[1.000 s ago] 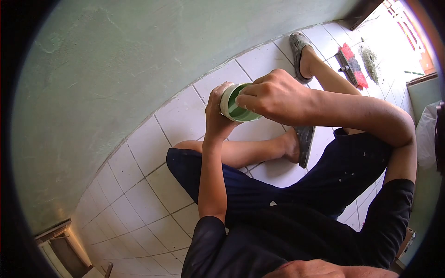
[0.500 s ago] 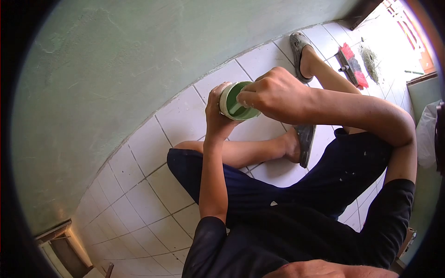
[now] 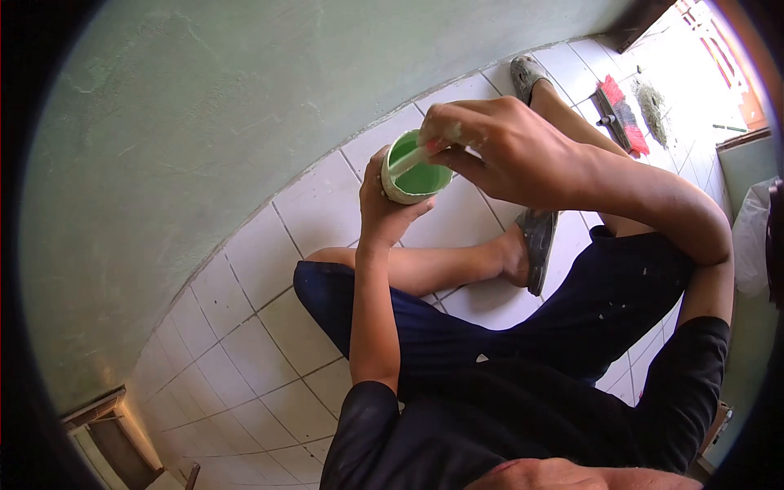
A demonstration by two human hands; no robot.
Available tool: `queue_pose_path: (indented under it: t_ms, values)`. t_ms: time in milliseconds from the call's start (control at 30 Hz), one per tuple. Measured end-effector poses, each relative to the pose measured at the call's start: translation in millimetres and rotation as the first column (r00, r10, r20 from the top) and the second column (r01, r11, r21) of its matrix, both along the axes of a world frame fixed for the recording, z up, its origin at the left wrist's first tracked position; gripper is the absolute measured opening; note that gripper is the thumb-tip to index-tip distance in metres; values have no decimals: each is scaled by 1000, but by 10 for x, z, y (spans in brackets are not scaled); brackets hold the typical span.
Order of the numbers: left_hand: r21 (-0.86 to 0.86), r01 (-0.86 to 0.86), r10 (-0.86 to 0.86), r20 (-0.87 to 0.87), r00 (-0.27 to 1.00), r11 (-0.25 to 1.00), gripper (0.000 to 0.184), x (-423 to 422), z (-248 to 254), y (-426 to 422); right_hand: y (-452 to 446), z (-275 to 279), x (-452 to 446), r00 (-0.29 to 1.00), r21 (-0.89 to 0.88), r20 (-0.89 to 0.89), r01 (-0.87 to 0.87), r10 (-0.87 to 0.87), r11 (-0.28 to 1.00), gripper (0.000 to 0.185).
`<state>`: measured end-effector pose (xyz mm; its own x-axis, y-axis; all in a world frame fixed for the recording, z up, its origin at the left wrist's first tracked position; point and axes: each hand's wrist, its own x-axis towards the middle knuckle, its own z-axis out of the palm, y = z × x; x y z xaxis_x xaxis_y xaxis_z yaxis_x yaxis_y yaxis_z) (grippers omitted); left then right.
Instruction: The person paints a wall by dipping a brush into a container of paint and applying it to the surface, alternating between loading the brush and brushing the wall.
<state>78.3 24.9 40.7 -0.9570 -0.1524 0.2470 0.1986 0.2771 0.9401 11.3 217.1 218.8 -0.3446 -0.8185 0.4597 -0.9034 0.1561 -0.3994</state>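
My left hand is wrapped round a small plastic tub, holding it tilted above the floor. Green paint coats its inside and shows through the mouth. A pale, narrow stick reaches into the tub, its tip against the inner wall on the left. The upper end is pinched in my right hand, which is smeared with pale paint. Something small and red shows by those fingers; the rest of the stick is hidden in the grip.
White floor tiles meet the green wall on the left. My bent legs and grey clogs surround the space below the tub. A red and black broom head and a pile of debris lie at the upper right.
My right hand has risen slightly and turned away from the tub, drawing the stick partly up and exposing more of it. The tub has shifted slightly up and tilts more toward me.
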Motion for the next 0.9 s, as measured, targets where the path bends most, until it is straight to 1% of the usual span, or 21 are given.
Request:
queue_pose_path:
  t_ms: [33, 67, 100, 133, 167, 200, 300, 367, 400, 433, 500, 533, 667, 733, 900]
  values:
    - [39, 9, -10, 28, 1000, 999, 82, 9, 27, 7, 5, 26, 9, 999, -13, 51, 8, -8, 1000, 12]
    - [39, 7, -8, 29, 1000, 999, 82, 20, 41, 10, 28, 28, -4, 1000, 7, 29, 9, -10, 1000, 16]
    - [116, 24, -30, 49, 998, 993, 80, 28, 52, 13, 31, 13, -26, 1000, 7, 30, 8, -8, 1000, 16]
    - [192, 41, -54, 66, 996, 981, 78, 34, 61, 16, 33, -15, -51, 999, -40, -30, -33, 32, 999, 15]
    - [192, 41, -55, 66, 996, 980, 78, 39, 71, 20, 40, -42, -63, 993, -83, -92, -76, 68, 994, 15]
    - [205, 58, -73, 66, 995, 977, 77, 45, 78, 23, 53, -69, -66, 993, -83, -93, -76, 69, 994, 15]
    - [221, 78, -97, 76, 992, 972, 76, 52, 61, 29, 53, -157, -64, 987, -85, -129, -107, 96, 991, 19]
    - [227, 84, -105, 85, 991, 970, 76, 46, 31, 30, 37, -220, -50, 969, -111, -220, -139, 112, 984, 26]
    - [276, 90, -117, 80, 990, 957, 76, 35, 20, 34, 35, -265, -71, 952, -121, -272, -179, 141, 976, 34]
    - [325, 97, -128, 74, 989, 941, 76, 23, 11, 36, 33, -314, -78, 952, -120, -273, -179, 141, 976, 34]
    - [339, 103, -127, 49, 991, 935, 76, 16, 23, 40, 18, -398, -80, 927, -140, -348, -199, 140, 970, 41]
    - [353, 109, -126, 25, 992, 929, 76, 17, 31, 36, 21, -430, -88, 913, -136, -382, -210, 144, 968, 48]
    - [371, 108, -127, 27, 992, 922, 76, 31, 42, 19, 18, -450, -85, 912, -130, -381, -217, 154, 967, 51]
    - [331, 113, -129, 24, 991, 937, 77, 20, 8, 4, 7, -452, -74, 900, -148, -411, -225, 148, 963, 52]
    - [342, 103, -120, 29, 992, 934, 77, 35, 27, 5, 0, -452, -68, 901, -151, -407, -230, 151, 961, 51]
